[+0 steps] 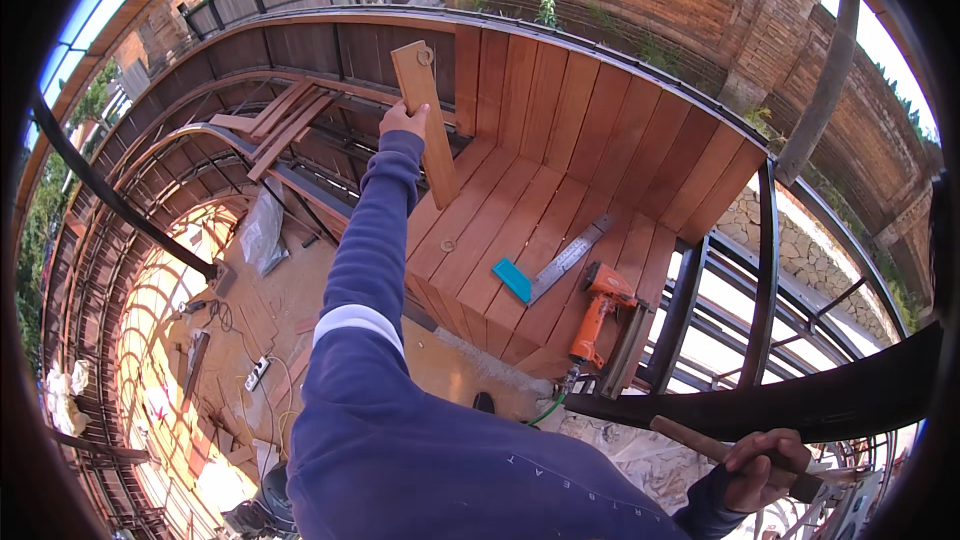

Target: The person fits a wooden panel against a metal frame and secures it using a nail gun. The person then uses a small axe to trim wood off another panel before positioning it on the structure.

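My left hand (405,122) is stretched far forward, closed around a reddish-brown wooden board (438,160). The board stands upright, its lower end at the slatted wooden bench seat (480,225). At lower right, my right hand (768,465) grips a hammer by its wooden handle (690,437); a dark, blocky head shows past the fingers. On the seat lies a try square (560,268) with a turquoise stock and a metal blade. Right of it rests an orange nail gun (598,318) joined to a green air hose (548,410). A small ring-shaped thing (448,245) lies near the board's foot.
Vertical slats form the bench's backrest (600,110). A dark metal frame (762,280) stands bare to the right. Loose boards (280,125) lie across the curved frame at left. Below them are a plastic bag (263,230), a power strip (257,373) and scattered wood offcuts.
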{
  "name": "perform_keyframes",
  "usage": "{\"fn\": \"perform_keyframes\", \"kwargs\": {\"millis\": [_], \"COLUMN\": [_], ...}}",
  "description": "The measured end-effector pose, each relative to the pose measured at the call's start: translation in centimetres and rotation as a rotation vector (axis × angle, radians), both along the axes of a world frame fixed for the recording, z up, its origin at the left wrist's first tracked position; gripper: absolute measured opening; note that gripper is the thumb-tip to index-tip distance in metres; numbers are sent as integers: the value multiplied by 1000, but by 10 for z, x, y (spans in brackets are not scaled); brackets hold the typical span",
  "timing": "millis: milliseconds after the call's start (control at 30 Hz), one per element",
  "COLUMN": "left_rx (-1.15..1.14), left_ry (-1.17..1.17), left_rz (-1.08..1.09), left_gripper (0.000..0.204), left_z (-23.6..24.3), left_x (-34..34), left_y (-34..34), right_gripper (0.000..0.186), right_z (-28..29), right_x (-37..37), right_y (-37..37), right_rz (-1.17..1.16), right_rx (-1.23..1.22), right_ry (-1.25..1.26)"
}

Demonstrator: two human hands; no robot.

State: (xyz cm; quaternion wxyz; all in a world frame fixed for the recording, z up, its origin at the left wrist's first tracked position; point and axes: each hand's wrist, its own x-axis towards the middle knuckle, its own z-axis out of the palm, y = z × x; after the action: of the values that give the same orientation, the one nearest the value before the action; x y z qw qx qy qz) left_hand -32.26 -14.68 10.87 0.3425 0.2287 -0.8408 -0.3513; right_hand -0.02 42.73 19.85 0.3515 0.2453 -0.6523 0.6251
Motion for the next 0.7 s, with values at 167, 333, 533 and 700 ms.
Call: {"fn": "perform_keyframes", "kwargs": {"millis": [167,333,533,700], "left_rx": [187,459,1297,1466], "left_ry": [346,233,272,298], "left_rz": [-12,-308,-925,-828], "left_gripper": [40,29,51,57], "left_z": [-9,-43,-40,-42], "left_x": [-37,-31,57,93], "left_y": [-3,-40,-14,23], "right_gripper": [28,26,39,30], "right_z": [-5,-7,9,11], "right_x": [-11,-9,-19,-14], "right_y": [-11,-14,-59,-57], "right_rz": [-138,-250,-915,-939], "right_rx": [60,76,208,270], "right_ry": [44,38,-53,-142]}}
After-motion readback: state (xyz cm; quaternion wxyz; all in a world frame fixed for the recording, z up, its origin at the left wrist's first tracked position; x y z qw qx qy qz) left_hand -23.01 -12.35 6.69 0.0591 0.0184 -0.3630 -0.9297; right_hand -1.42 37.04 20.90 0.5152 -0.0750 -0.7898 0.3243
